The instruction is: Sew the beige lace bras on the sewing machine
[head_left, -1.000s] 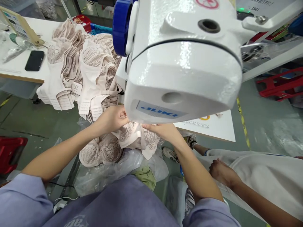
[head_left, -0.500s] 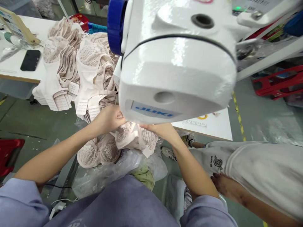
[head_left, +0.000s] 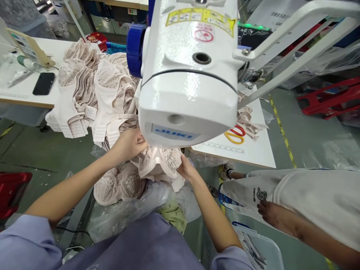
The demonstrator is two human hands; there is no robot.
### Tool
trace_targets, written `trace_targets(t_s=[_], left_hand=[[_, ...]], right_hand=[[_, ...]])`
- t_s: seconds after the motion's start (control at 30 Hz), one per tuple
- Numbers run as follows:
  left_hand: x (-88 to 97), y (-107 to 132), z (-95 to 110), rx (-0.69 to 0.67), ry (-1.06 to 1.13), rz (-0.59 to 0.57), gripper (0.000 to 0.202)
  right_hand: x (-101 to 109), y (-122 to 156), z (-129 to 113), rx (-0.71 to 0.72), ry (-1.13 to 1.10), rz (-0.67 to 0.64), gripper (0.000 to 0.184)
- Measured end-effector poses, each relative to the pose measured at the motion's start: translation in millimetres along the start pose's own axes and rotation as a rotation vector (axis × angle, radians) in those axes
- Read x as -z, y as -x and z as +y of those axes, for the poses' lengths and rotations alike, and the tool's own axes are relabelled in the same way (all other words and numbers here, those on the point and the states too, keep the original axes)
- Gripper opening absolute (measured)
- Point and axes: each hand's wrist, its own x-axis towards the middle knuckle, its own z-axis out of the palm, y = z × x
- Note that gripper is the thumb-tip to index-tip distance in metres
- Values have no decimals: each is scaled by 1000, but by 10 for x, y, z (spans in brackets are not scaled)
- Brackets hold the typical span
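Beige lace bra (head_left: pixel 157 163) lies at the near edge of the sewing station, just under the white JUKI sewing machine head (head_left: pixel 187 108); its far edge runs out of sight beneath the housing. Left hand (head_left: pixel 129 147) closed, thumb and forefinger pinched on the bra's left side; the tips are partly lost against the lace, so the exact point of contact cannot be told. Right hand (head_left: pixel 187 168) holds the outer edge of the right cup, thumb along the rim, other fingers curled below; pressure cannot be judged. A second lace bra (head_left: pixel 119 183) lies just left of the first, above clear plastic sheeting (head_left: pixel 120 219). Stacked bras (head_left: pixel 109 90) hang over the edge of the white table (head_left: pixel 261 152) at left; scissors (head_left: pixel 234 135) lie on it at right. Handling, estimated: very light, limp in the bands, springier at the cups; smooth band fabric may slide, and the open lace could snag or stretch out of shape. Best hold: flat pinches on the cup rims or the denser centre piece, sparing the lace.
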Motion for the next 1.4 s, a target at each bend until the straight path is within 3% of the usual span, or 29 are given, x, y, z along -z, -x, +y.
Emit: trace_targets(t_s=[0.13,0.23,0.33,0.47,0.57,0.6,0.67,0.73,0.77,0.83,0.93,1.0,1.1,1.2,1.4], left_hand=[[-31,27,-10,-15,-17,-34,9],[-41,69,-14,2,-28,-47,9],[-10,142,-35,40,-59,-40,22],[67,345,-18,74,-96,96,28],[45,598,130,-44,-151,205,17],[9,691,209,-145,-164,234,14],[-96,857,384,-422,-152,233,25],[-208,964,533,-617,-118,117,44],[-253,987,580,-627,-103,27,53],[-298,978,599,-468,-87,-180,55],[-255,863,482,-95,-17,-324,30],[-199,753,373,57,82,-269,33],[-172,579,239,120,175,-84,27],[-232,432,138,149,146,45,20],[-333,248,8,107,120,151,7]], right_hand=[[103,166,94,-121,-102,-58,76],[143,216,52,-77,-103,39,61],[173,208,-29,-15,-111,150,53],[293,273,-210,142,-111,317,47],[289,468,-418,222,-32,387,46],[226,555,-498,237,30,340,48],[-5,738,-665,247,209,99,47],[-321,894,-819,237,417,-255,34],[-477,950,-884,234,497,-394,26],[-712,1000,-979,251,602,-483,23],[-804,914,-1028,305,646,-299,27],[-750,777,-1013,306,650,-140,29],[-668,536,-963,279,676,15,39],[-643,343,-922,264,650,57,50],[-573,155,-875,195,585,65,52]])
